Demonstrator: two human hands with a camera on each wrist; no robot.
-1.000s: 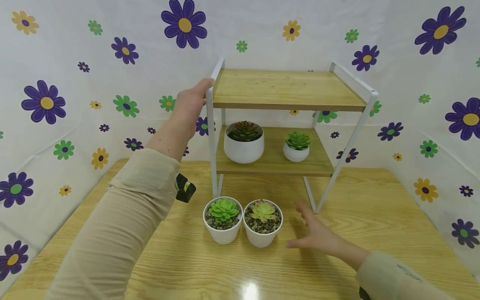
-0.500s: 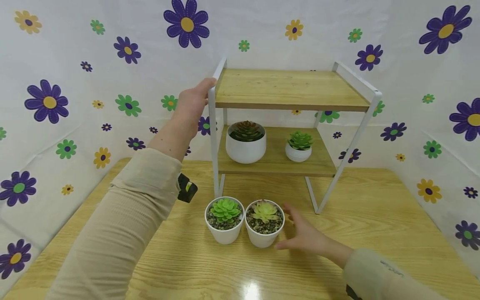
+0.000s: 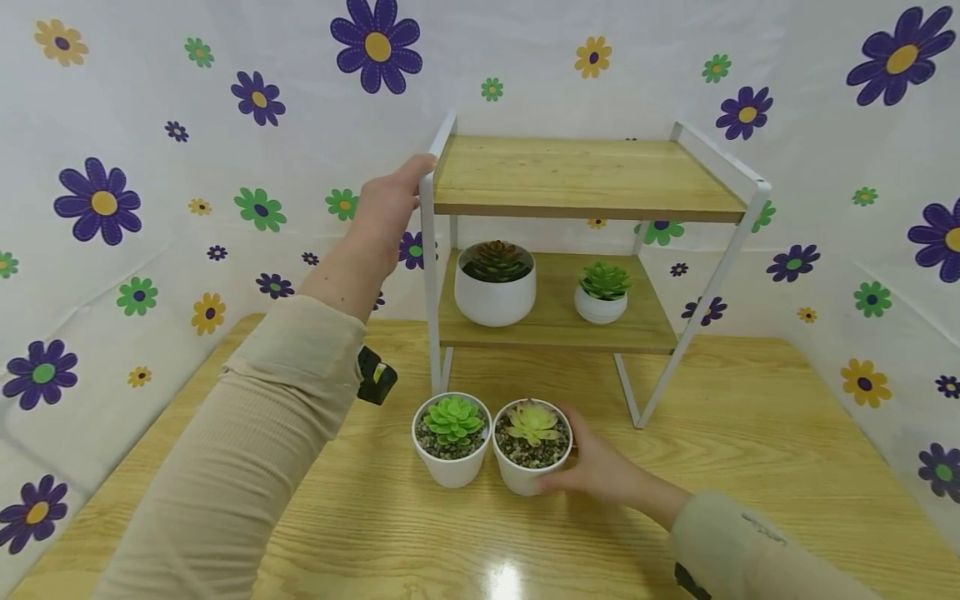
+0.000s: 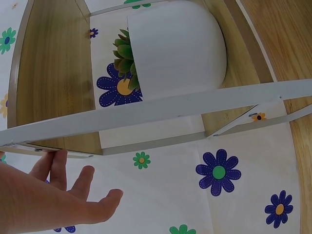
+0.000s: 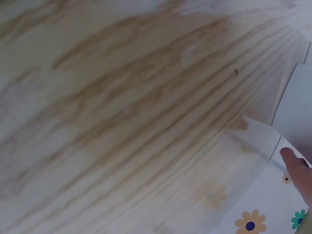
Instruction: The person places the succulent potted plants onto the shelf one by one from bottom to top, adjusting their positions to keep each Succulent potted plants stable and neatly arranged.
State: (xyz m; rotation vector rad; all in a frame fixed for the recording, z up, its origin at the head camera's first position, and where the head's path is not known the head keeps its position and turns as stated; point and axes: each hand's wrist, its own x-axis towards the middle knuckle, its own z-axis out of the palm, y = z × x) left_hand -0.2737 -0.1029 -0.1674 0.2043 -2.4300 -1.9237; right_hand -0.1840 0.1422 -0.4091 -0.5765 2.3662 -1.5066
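Note:
My left hand [image 3: 388, 208] grips the upper left corner of a two-tier shelf [image 3: 585, 175] with a white frame and wooden boards. In the left wrist view some fingers [image 4: 59, 168] meet its rail while others hang loose below. My right hand [image 3: 600, 471] holds a white potted succulent [image 3: 528, 454] with pale yellow-green leaves, standing on the table. Its thumb lies on the pot's front; the other fingers are mostly hidden behind. Touching or nearly touching that pot on the left is another white potted succulent [image 3: 452, 446], bright green.
On the lower board stand a large white pot with a dark reddish succulent [image 3: 495, 287] and a small white pot with a green succulent [image 3: 602, 296]. The wooden table [image 3: 375, 533] reaches back to a flower-print cloth [image 3: 300, 108].
My right hand has moved left from beside the yellow-green succulent's pot and taken hold of it. The left hand keeps its place on the shelf corner.

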